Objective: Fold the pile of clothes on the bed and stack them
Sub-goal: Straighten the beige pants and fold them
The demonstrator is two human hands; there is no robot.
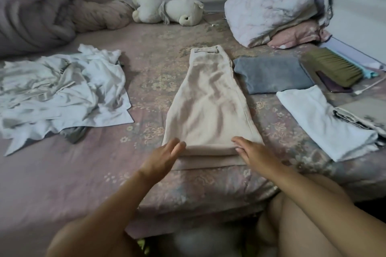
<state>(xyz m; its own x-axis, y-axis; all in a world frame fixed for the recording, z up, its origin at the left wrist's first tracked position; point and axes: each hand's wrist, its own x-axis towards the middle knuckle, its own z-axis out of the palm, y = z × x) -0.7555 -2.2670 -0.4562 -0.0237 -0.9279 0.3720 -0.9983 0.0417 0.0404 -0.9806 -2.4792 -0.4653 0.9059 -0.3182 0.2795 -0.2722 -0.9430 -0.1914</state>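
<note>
- Beige trousers (211, 100) laid flat and lengthwise in the middle of the bed (83, 173), waistband at the far end, near end folded over into a thick doubled edge.
- Left hand (165, 155) at the near left corner of the trousers, fingers straight and together, touching the folded edge without gripping.
- Right hand (250, 150) at the near right corner of the trousers, fingers extended and slightly spread, resting flat on the fold.
- Left of the trousers, well apart: crumpled pile of white clothes (60, 92) with a grey piece showing beneath its near edge.
- Just right of the trousers, by the waistband half: folded grey garment (271, 74).
- Right of the trousers, nearer: folded white garment (325, 123), touching another folded, greyish item (363, 115) at the frame edge.
- Beyond the grey garment, further right of the trousers: brush with olive bristles (334, 67).
- Beyond the trousers' waistband: white plush toy (167, 9) against the wall, bundled quilt (277, 2) to its right.
</note>
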